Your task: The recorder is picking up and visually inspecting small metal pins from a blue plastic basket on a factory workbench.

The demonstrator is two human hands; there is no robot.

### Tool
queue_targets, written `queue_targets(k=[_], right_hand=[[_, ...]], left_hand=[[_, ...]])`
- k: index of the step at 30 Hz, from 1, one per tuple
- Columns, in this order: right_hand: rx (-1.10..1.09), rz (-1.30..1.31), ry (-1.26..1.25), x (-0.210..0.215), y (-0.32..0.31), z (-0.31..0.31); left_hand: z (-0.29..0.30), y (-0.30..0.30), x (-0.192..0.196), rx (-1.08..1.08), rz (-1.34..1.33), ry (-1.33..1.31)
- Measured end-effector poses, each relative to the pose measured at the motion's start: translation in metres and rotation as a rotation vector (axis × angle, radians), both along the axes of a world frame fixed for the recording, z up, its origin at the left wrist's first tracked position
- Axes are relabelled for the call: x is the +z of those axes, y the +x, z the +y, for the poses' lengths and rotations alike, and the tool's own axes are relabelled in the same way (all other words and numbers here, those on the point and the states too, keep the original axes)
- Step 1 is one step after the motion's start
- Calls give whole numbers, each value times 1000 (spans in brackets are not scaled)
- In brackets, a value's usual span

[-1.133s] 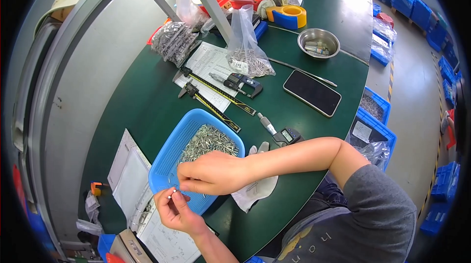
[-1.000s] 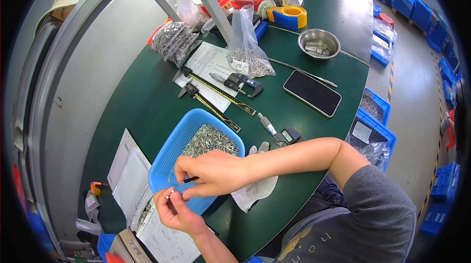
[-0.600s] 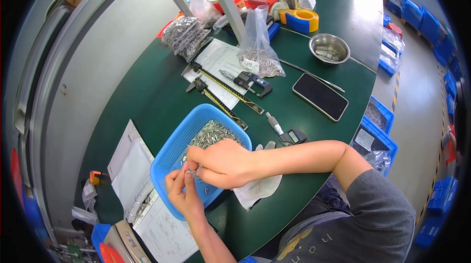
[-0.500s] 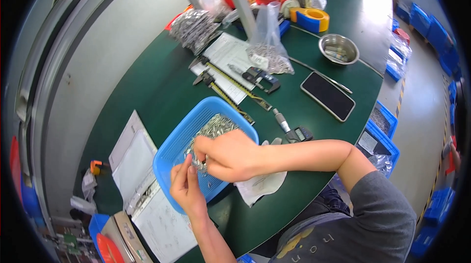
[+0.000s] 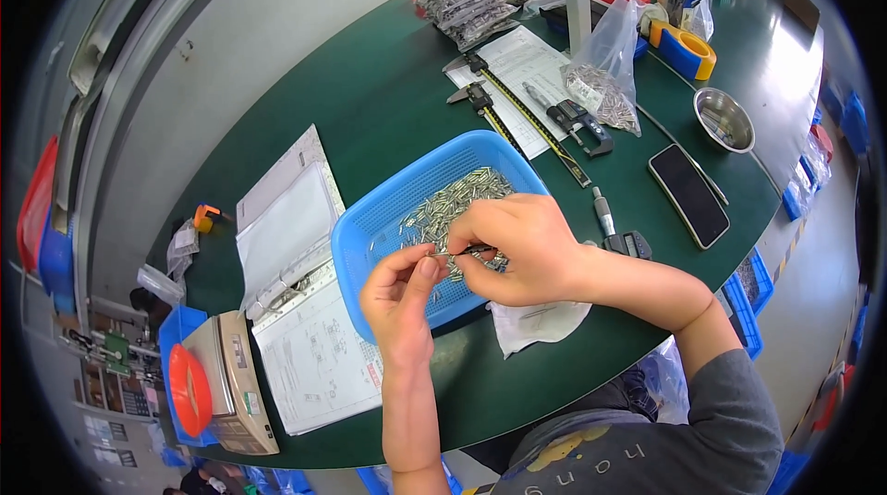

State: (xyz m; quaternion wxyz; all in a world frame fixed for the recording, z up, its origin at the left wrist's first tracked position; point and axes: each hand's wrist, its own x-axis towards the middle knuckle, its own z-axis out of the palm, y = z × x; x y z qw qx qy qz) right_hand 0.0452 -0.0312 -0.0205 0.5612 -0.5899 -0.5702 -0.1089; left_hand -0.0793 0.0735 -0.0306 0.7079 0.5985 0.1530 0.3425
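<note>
Over a blue plastic basket, my two hands meet with their fingertips almost touching. The basket holds a heap of small metal pins. My left hand pinches one thin metal pin between thumb and forefinger. Curled in from the right, my right hand grips a dark slim tool whose tip is at the pin; its kind is mostly hidden by the fingers. A white cloth or glove lies under my right wrist, beside the basket.
Left of the basket lies an open binder, then a scale with a red dish. Beyond the basket are two calipers and a micrometer. Another micrometer, a phone and a steel bowl sit right.
The view has shifted, so the table things appear farther right. My left fingers, raised before, now pinch the pin, and my right hand has turned, bringing the dark tool into sight.
</note>
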Motion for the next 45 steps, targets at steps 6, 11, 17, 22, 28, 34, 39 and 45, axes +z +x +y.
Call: queue_targets(k=[6,11,17,22,28,34,39,45], right_hand=[[12,-23,8,0,3,0],[11,-26,7,0,3,-1],[-11,-95,15,3,3,-1],[-44,-206,56,2,5,-1],[-97,-362,64,2,7,0],[-75,-312,32,3,7,-2],[-110,-336,-26,2,3,-6],[-142,-403,28,6,2,-4]], left_hand=[[0,1,1,-25,-19,-56],[-2,2,-1,-22,-25,-22],[-2,2,0,41,-10,88],[-2,2,1,62,-27,123],[1,0,0,-6,-45,45],[-1,2,0,15,-47,124],[-3,3,-2,1,-105,59],[-3,-1,1,-11,-100,71]])
